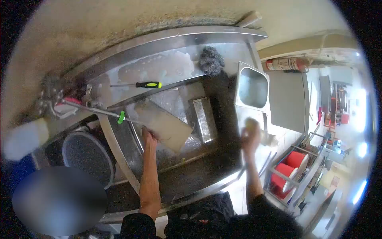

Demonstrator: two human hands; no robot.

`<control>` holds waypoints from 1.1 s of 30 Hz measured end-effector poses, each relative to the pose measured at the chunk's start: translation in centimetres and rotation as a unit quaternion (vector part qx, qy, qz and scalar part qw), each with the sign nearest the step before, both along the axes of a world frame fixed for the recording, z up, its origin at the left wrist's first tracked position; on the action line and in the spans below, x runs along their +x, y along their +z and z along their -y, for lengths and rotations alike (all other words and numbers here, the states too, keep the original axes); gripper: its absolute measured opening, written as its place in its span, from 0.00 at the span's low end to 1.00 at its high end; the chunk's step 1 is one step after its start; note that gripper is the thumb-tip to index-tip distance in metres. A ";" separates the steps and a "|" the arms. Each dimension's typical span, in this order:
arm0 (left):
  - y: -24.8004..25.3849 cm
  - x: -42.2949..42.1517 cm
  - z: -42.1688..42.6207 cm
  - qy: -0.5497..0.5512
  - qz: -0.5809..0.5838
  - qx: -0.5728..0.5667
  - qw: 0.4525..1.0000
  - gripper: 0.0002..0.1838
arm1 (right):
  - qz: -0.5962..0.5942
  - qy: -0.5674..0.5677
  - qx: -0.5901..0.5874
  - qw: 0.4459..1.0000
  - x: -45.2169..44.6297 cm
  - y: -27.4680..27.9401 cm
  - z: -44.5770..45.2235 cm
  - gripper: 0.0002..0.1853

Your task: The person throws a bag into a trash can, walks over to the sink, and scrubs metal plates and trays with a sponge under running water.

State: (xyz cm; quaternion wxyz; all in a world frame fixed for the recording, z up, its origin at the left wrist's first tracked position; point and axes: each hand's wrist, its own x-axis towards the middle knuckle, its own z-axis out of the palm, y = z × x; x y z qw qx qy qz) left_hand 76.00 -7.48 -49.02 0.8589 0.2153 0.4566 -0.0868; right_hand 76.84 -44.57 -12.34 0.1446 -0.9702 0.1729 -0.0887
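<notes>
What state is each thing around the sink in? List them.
Brown panel: slanted in the sink
Left hand: at the panel's edge, grip unclear
Right hand: blurred, grip unclear
Steel pan: uncovered
Screwdriver: lying on the ledge
Dark wad: crumpled
Tap: flow unclear

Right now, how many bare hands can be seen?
2. The left hand is over the sink, near the tan board; the right hand, blurred, is near the metal pan. More may be hidden.

It was apparently a commercial kitchen's washing-up area: a broad stainless-steel sink (199,167) with a long tap (89,109) at left, a rectangular food pan (253,88) at right, and a fire extinguisher (286,64) far right.
</notes>
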 end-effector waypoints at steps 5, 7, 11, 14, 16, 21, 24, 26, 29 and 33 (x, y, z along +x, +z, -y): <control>6.2 -0.3 0.9 -0.008 -0.035 0.089 0.995 0.22 | -0.061 -0.024 -0.105 0.992 -0.6 -2.9 3.9 0.26; 5.3 -1.2 -0.1 -0.021 0.109 0.099 0.989 0.22 | -0.096 -0.006 -0.243 0.965 -1.7 -3.7 3.2 0.30; 13.7 0.1 1.1 -0.019 0.100 0.198 0.975 0.28 | -0.010 0.107 -0.076 0.991 -1.9 -3.8 -6.3 0.27; 14.8 -0.4 0.5 -0.036 0.118 0.251 0.960 0.28 | -0.167 0.340 0.136 0.916 0.2 -8.2 -15.0 0.35; 15.5 -1.1 1.0 -0.016 0.093 0.259 0.961 0.28 | -0.166 0.401 0.158 0.887 1.4 -14.6 -19.1 0.36; 18.8 0.0 0.4 0.082 0.118 0.225 0.964 0.26 | -0.106 0.423 0.182 0.881 5.9 -20.1 -24.0 0.42; 13.0 0.2 -3.3 0.057 0.092 0.236 0.966 0.27 | -0.039 0.368 0.179 0.912 8.1 -20.2 -25.4 0.40; 13.2 1.8 -2.9 0.064 -0.020 0.217 0.974 0.25 | -0.030 0.268 0.191 0.944 9.5 -19.9 -24.9 0.32; 7.3 1.4 -2.4 0.038 0.007 0.210 0.977 0.26 | -0.238 0.332 0.147 0.901 10.6 -22.4 -21.3 0.28; 7.0 3.1 -1.2 -0.107 -0.093 0.248 0.958 0.28 | -0.303 0.307 0.372 0.822 8.3 -28.7 -17.3 0.27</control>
